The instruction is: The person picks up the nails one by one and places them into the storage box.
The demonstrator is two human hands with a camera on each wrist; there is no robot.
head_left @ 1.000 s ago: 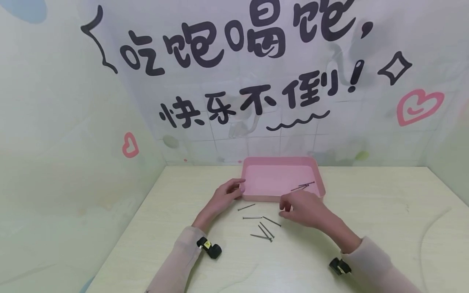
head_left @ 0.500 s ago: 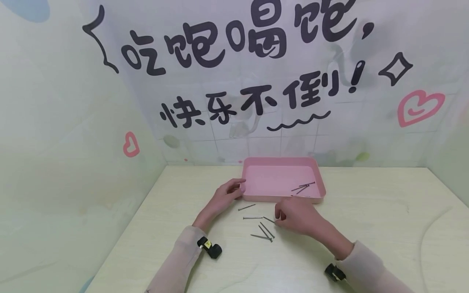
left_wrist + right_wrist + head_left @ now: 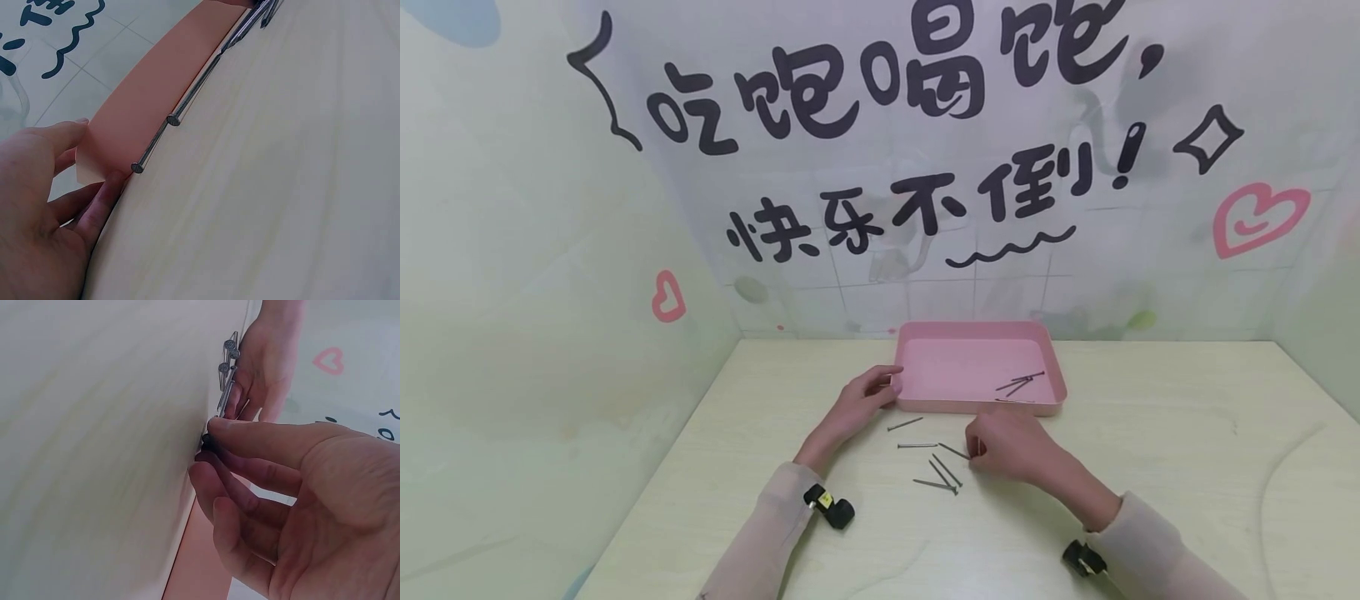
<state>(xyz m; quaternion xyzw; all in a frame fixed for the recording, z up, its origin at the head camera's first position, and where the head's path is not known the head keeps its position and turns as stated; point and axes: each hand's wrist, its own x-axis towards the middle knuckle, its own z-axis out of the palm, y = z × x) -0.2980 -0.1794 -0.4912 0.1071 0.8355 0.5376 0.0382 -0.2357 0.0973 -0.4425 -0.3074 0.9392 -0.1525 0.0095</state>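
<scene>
My left hand [image 3: 863,395] holds the left front corner of the pink tray [image 3: 973,407]; the left wrist view shows its fingers [image 3: 100,203] against the tray's end and front. In front of the tray, my right hand [image 3: 1013,444] pinches the head end of a steel nail [image 3: 953,451] between thumb and fingertips, and the nail's point reaches out leftward near the table. In the right wrist view its dark head [image 3: 208,442] shows at the fingertips. One nail [image 3: 905,424] lies near the tray's front left; another nail [image 3: 917,446] lies just left of the pinched one.
Closer to me lie several crossed nails [image 3: 946,472]. Inside the tray, at its right side, rest several more nails [image 3: 1019,383]. Behind the pale wooden table [image 3: 1165,450] stands a printed wall sheet [image 3: 820,308] with black lettering.
My right hand has moved left and a little toward me, and its fingertips have come together on the nail's head end. The left hand stays at the tray.
</scene>
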